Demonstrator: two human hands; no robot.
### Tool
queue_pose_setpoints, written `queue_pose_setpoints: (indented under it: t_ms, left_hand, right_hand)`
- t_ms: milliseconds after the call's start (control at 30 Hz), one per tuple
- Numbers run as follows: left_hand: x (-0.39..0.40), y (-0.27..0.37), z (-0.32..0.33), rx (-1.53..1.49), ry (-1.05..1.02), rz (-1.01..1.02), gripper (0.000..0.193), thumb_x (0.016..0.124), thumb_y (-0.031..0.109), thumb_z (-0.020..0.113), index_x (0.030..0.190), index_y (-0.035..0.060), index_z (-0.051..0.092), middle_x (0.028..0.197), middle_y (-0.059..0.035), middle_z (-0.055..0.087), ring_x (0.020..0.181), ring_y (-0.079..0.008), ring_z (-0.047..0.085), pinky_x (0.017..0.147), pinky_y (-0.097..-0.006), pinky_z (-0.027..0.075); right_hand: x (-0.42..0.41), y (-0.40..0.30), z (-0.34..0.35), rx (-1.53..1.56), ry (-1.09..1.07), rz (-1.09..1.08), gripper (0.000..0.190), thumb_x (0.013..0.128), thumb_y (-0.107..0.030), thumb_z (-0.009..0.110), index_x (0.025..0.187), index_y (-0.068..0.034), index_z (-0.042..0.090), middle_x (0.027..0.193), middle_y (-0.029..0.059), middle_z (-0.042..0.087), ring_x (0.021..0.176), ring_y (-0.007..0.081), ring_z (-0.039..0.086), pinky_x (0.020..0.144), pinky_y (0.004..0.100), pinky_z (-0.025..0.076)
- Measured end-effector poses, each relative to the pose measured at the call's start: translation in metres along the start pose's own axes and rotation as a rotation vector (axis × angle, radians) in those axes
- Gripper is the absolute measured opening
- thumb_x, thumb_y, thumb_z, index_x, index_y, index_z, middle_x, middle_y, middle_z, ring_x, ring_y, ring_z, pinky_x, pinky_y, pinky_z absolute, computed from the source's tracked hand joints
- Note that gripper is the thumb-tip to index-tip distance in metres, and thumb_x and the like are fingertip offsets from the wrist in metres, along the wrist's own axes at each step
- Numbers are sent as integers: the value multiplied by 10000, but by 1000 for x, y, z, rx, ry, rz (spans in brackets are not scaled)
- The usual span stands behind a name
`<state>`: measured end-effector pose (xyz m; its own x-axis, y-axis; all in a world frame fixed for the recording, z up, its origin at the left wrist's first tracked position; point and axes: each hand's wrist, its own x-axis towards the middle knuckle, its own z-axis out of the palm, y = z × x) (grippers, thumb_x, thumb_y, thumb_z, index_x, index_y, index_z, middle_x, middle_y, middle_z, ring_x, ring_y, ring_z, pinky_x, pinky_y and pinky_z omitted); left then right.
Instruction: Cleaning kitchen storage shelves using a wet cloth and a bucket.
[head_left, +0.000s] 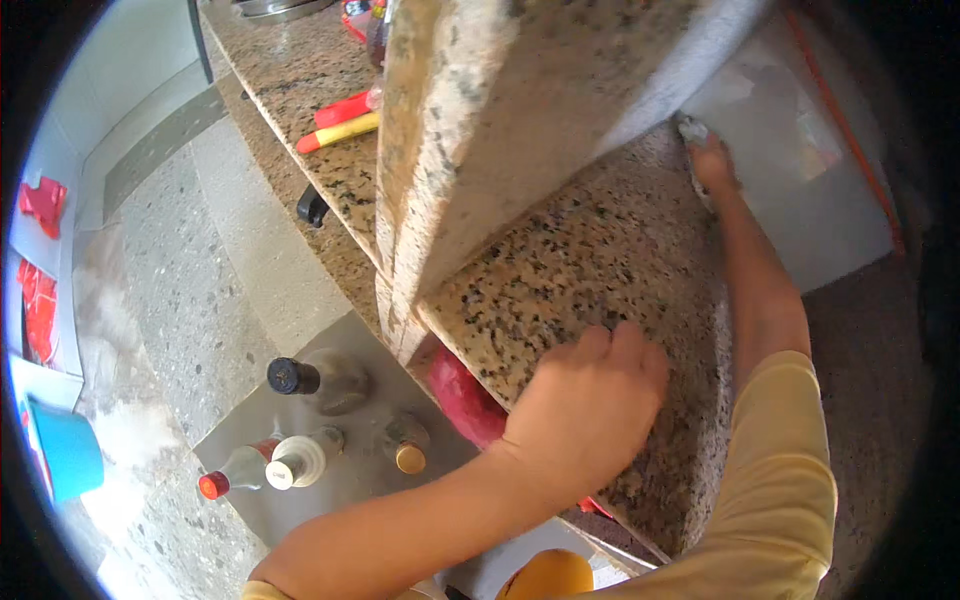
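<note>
My left hand (589, 405) rests palm down with curled fingers on a speckled granite slab (570, 262); whether anything lies under the fingers is hidden. My right hand (712, 161) reaches to the far right end of the slab, its fingers on a crumpled pale cloth (694, 129) pressed against the edge by a whitish panel (787, 172). An upright granite panel (525, 97) stands along the slab's left side. Below the slab, near my left wrist, part of a dark pink object (465, 397) shows.
Several bottles, one a dark-capped glass bottle (292, 375), stand on a grey surface (360, 480) at lower left. A red and yellow handled item (337, 133) lies on the upper granite counter (300, 67). A turquoise bucket (67, 450) is at far left, a yellow rounded object (551, 576) at the bottom.
</note>
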<state>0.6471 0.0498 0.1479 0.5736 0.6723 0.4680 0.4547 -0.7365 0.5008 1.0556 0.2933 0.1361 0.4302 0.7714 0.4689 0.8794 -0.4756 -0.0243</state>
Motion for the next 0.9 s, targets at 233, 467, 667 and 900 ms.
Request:
queue_pose_setpoints:
  t_ms: [233, 467, 667, 900]
  left_hand:
    - [-2, 2, -3, -23, 21, 17, 94, 693, 143, 564, 757, 76, 552, 752, -47, 514, 713, -198, 578, 551, -299, 498]
    - [-3, -1, 3, 24, 11, -17, 103, 697, 141, 579, 755, 59, 557, 775, -69, 548, 753, -222, 599, 582, -316, 512]
    - [-3, 4, 7, -27, 151, -54, 158, 703, 143, 618, 800, 52, 533, 810, -92, 553, 770, -254, 597, 634, -359, 520]
    - [-5, 11, 0, -101, 304, -168, 255, 690, 112, 596, 869, 32, 433, 894, -137, 490, 859, -301, 563, 630, -384, 521]
  right_hand:
    - [49, 18, 15, -780, -157, -400, 632, 813, -426, 547, 1341, -120, 384, 1312, 210, 412, 1204, 406, 408, 1003, 488, 328]
    - [-35, -39, -1, 28, -91, -115, 525, 837, -403, 518, 1331, -301, 376, 1380, 86, 346, 1157, 343, 447, 917, 554, 372]
    - [-113, -85, -73, -41, -108, -99, 554, 805, -428, 543, 1321, -303, 382, 1379, 65, 335, 1221, 316, 399, 929, 608, 329]
    - [-216, -131, -143, 150, -208, -279, 534, 787, -313, 578, 1292, -238, 425, 1257, 87, 413, 1173, 303, 413, 906, 575, 324]
